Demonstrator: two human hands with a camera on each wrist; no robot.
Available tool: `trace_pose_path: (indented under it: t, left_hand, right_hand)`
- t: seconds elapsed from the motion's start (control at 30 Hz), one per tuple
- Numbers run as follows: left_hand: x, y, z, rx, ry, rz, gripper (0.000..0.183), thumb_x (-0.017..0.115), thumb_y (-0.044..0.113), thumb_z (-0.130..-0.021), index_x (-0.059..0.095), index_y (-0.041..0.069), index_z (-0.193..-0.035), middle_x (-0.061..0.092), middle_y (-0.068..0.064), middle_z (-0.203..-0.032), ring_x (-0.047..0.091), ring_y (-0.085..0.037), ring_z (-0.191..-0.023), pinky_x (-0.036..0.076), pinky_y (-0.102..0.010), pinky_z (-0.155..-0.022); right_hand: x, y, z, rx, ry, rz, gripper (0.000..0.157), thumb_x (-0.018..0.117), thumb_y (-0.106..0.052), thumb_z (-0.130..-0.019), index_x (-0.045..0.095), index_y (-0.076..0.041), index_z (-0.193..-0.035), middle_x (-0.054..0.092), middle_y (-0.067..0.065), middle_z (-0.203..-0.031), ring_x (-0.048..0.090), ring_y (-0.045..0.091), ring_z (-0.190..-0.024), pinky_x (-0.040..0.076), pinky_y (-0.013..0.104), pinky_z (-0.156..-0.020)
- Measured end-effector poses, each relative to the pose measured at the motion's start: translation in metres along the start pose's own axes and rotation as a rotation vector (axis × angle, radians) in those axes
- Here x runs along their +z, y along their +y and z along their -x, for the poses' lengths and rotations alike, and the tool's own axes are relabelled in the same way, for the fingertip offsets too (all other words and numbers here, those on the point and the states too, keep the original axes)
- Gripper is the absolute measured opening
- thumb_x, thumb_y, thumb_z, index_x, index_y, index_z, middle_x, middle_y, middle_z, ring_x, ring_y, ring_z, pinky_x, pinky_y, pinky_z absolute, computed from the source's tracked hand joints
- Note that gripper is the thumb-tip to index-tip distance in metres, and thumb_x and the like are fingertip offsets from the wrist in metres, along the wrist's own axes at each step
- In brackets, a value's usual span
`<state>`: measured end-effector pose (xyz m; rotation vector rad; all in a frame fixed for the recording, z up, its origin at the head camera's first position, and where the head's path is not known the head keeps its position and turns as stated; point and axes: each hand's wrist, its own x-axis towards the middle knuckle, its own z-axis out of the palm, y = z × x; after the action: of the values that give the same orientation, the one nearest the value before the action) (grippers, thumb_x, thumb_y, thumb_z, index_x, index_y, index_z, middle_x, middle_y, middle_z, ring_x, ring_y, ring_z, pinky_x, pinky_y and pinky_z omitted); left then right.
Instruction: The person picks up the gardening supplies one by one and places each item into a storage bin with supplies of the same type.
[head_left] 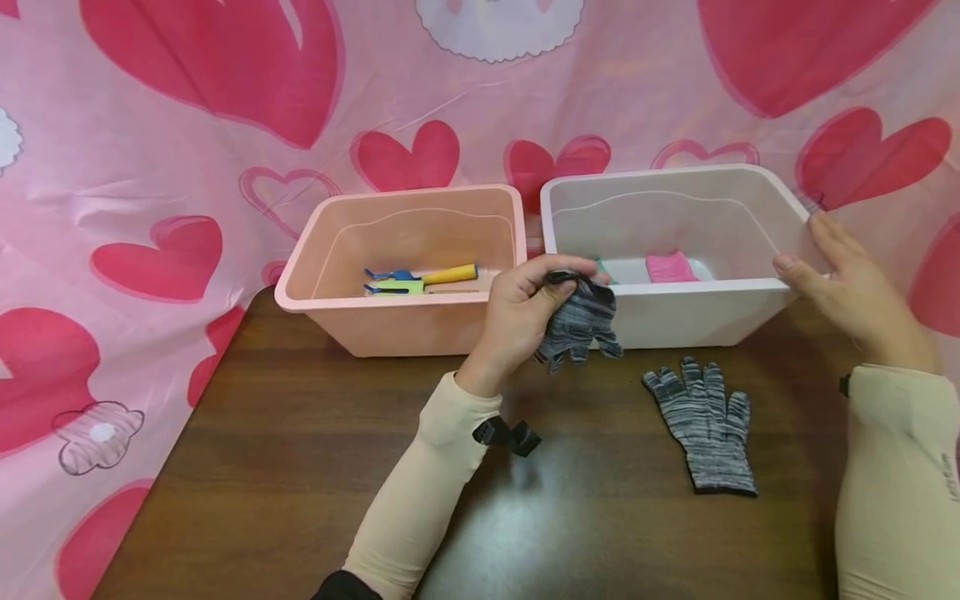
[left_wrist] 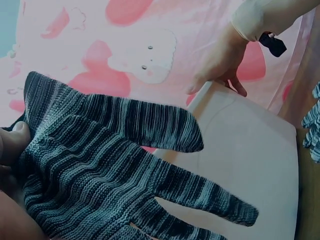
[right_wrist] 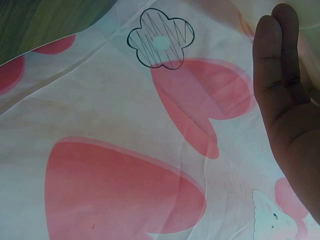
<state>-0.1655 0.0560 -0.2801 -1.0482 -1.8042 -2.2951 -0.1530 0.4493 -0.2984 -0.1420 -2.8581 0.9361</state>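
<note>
- The head view is evenly and brightly lit, with colours clean and edges sharp across most of the frame.
- A soft pale glare sits on the dark wooden table (head_left: 525,508), suggesting light from above.
- Shadows are faint and short, lying just under the pink bin (head_left: 405,267) and the white bin (head_left: 675,250).
- Straight lines bow slightly toward the head view's edges, a wide-angle effect.
- In the left wrist view, the striped glove (left_wrist: 115,165) is close and fairly crisp; the backdrop behind is softer.
- The right wrist view is dimmer, with the right hand (right_wrist: 290,115) dark, shaded and slightly soft.
</note>
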Motion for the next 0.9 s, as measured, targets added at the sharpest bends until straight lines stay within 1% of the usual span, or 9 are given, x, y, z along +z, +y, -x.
trace_pose_path:
  t: [0.13, 0.27, 0.33, 0.4, 0.5, 0.6, 0.7, 0.8, 0.9]
  left_hand:
    - [0.0008, 0.0040, 0.0016, 0.015, -0.051, 0.013, 0.024, 0.054, -0.016, -0.096, 0.066, -0.013, -0.116, 0.071, -0.026, -0.108, 0.070, -0.024, -0.102, 0.055, -0.044, -0.092]
    - [0.0016, 0.0051, 0.0018, 0.025, -0.098, 0.059, 0.032, 0.048, -0.021, -0.095, 0.062, -0.015, -0.123, 0.068, -0.029, -0.113, 0.071, -0.029, -0.099, 0.054, -0.047, -0.093]
    - [0.0024, 0.0054, 0.0013, 0.024, -0.113, 0.082, 0.036, 0.044, -0.022, -0.094, 0.059, -0.016, -0.126, 0.067, -0.030, -0.115, 0.071, -0.031, -0.100, 0.054, -0.047, -0.093]
    - [0.0032, 0.0053, 0.0008, 0.023, -0.127, 0.089, 0.041, 0.040, -0.023, -0.093, 0.057, -0.015, -0.130, 0.066, -0.030, -0.118, 0.070, -0.032, -0.104, 0.053, -0.044, -0.094]
    - [0.0050, 0.0064, -0.0002, 0.025, -0.134, 0.079, 0.044, 0.040, -0.022, -0.094, 0.054, -0.014, -0.135, 0.065, -0.031, -0.120, 0.066, -0.031, -0.112, 0.052, -0.041, -0.096]
    - [0.0062, 0.0080, -0.0005, 0.009, -0.120, 0.093, 0.044, 0.042, -0.022, -0.095, 0.052, -0.013, -0.137, 0.064, -0.033, -0.120, 0.067, -0.032, -0.111, 0.051, -0.043, -0.097]
    - [0.0066, 0.0098, 0.0007, -0.024, -0.098, 0.122, 0.036, 0.044, -0.020, -0.096, 0.055, -0.014, -0.130, 0.066, -0.033, -0.114, 0.071, -0.034, -0.102, 0.053, -0.046, -0.094]
    - [0.0055, 0.0094, 0.0025, -0.011, -0.076, 0.051, 0.022, 0.054, -0.015, -0.097, 0.062, -0.015, -0.117, 0.069, -0.028, -0.107, 0.071, -0.024, -0.091, 0.057, -0.039, -0.086]
    - [0.0051, 0.0089, 0.0040, 0.019, -0.046, -0.041, 0.016, 0.061, -0.011, -0.095, 0.066, -0.014, -0.110, 0.069, -0.025, -0.100, 0.066, -0.015, -0.083, 0.056, -0.032, -0.074]
  right_hand:
    - [-0.0010, 0.0008, -0.0015, -0.013, -0.001, 0.003, 0.084, 0.053, -0.044, -0.100, 0.000, -0.023, -0.162, -0.007, 0.013, -0.168, -0.004, 0.050, -0.149, 0.002, 0.078, -0.105]
    - [-0.0013, 0.0010, -0.0017, -0.004, 0.004, 0.016, 0.085, 0.054, -0.044, -0.100, -0.001, -0.023, -0.162, -0.006, 0.013, -0.168, -0.003, 0.050, -0.148, 0.005, 0.080, -0.103]
    - [-0.0014, 0.0011, -0.0016, -0.003, 0.005, 0.017, 0.086, 0.054, -0.045, -0.100, 0.000, -0.023, -0.162, -0.007, 0.012, -0.168, -0.003, 0.050, -0.149, 0.005, 0.080, -0.103]
    - [-0.0018, 0.0009, -0.0016, -0.006, 0.006, 0.016, 0.086, 0.055, -0.044, -0.100, 0.000, -0.022, -0.162, -0.006, 0.013, -0.168, -0.003, 0.050, -0.149, 0.005, 0.080, -0.103]
    - [-0.0021, 0.0005, -0.0018, -0.010, 0.005, 0.009, 0.086, 0.055, -0.044, -0.100, 0.000, -0.021, -0.162, -0.006, 0.012, -0.168, -0.004, 0.049, -0.149, 0.003, 0.079, -0.105]
    - [-0.0024, 0.0003, -0.0012, -0.005, 0.001, 0.006, 0.086, 0.054, -0.044, -0.100, -0.001, -0.022, -0.162, -0.007, 0.012, -0.168, -0.005, 0.049, -0.149, 0.003, 0.079, -0.104]
    - [-0.0026, 0.0005, -0.0009, -0.004, -0.005, 0.008, 0.086, 0.054, -0.045, -0.100, -0.001, -0.023, -0.162, -0.008, 0.012, -0.168, -0.005, 0.048, -0.149, 0.003, 0.079, -0.104]
    - [-0.0031, 0.0009, -0.0014, -0.014, -0.010, 0.012, 0.085, 0.053, -0.044, -0.100, -0.001, -0.021, -0.162, -0.008, 0.012, -0.168, -0.005, 0.047, -0.149, 0.002, 0.078, -0.105]
    - [-0.0037, 0.0013, -0.0017, -0.018, -0.012, 0.011, 0.085, 0.053, -0.043, -0.100, 0.000, -0.021, -0.162, -0.008, 0.011, -0.168, -0.006, 0.047, -0.150, 0.001, 0.077, -0.106]
